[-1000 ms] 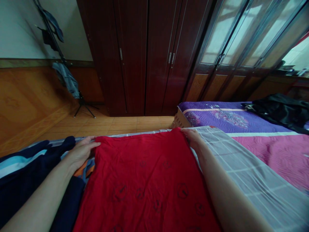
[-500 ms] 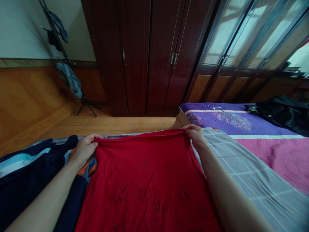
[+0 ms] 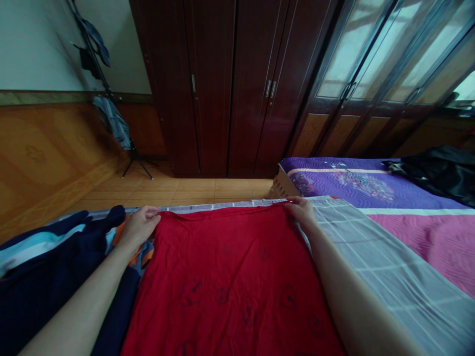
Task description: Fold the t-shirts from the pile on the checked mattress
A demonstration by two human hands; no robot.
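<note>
A red garment (image 3: 230,267) with dark printed marks lies spread before me, its lower part running out of view at the bottom. My left hand (image 3: 143,226) pinches its far left corner, fingers closed. At the far right corner, my right hand (image 3: 301,210) grips the edge between thumb and fingers. The cloth between them is nearly flat, with light wrinkles. Under it is a grey checked sheet (image 3: 374,252). Beside my left forearm are dark navy clothes (image 3: 55,277) with a light blue stripe, and an orange and blue piece (image 3: 143,254) partly hidden by my wrist.
Beyond the tiled floor (image 3: 193,190) stands a dark red wardrobe (image 3: 230,89). To the right, a purple and pink bedspread (image 3: 345,183) carries a black garment (image 3: 438,168). A coat stand (image 3: 133,155) with hanging items is at the left wall.
Both hands have lowered the garment's far edge onto the sheet, and it lies flatter. The view has shifted slightly left. Both hands keep their hold.
</note>
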